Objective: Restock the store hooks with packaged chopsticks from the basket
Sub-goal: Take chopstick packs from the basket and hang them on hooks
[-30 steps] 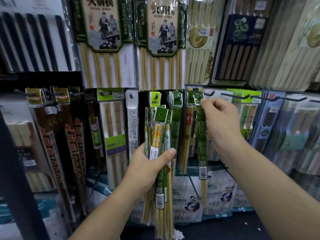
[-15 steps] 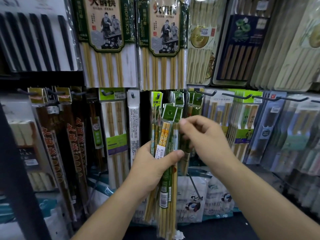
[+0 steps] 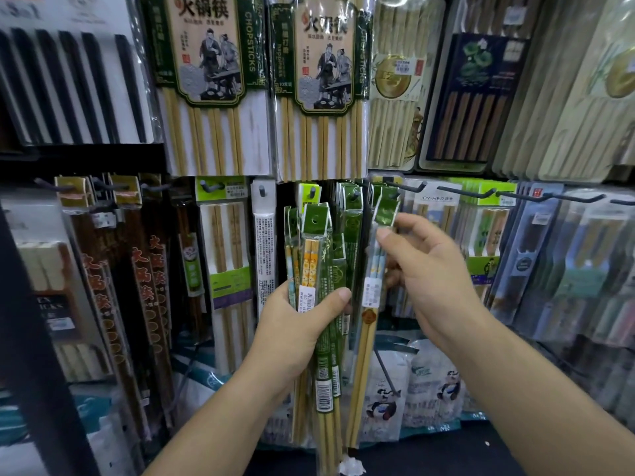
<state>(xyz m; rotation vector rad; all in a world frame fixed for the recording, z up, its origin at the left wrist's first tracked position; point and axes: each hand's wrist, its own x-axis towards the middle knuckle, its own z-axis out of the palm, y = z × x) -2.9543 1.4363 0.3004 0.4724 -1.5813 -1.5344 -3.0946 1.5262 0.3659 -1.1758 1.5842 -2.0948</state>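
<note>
Green-headed chopstick packet (image 3: 371, 290), single: header just below a dark hook (image 3: 410, 187), not yet threaded.

Risk: the small hang-hole may miss the upturned hook tip, and a light pinch could let the long packet swing or drop. A slack hold would fan out the bundle of packets (image 3: 318, 269).

Pose: right hand (image 3: 434, 280) raised, wrist cocked, grip pinching the packet near its top. Left hand (image 3: 292, 324) wrapped round the upright bundle, thumb across the front.

Dim shop; black upright (image 3: 34, 355) at L, dark ledge (image 3: 429, 455) along btm.
</note>
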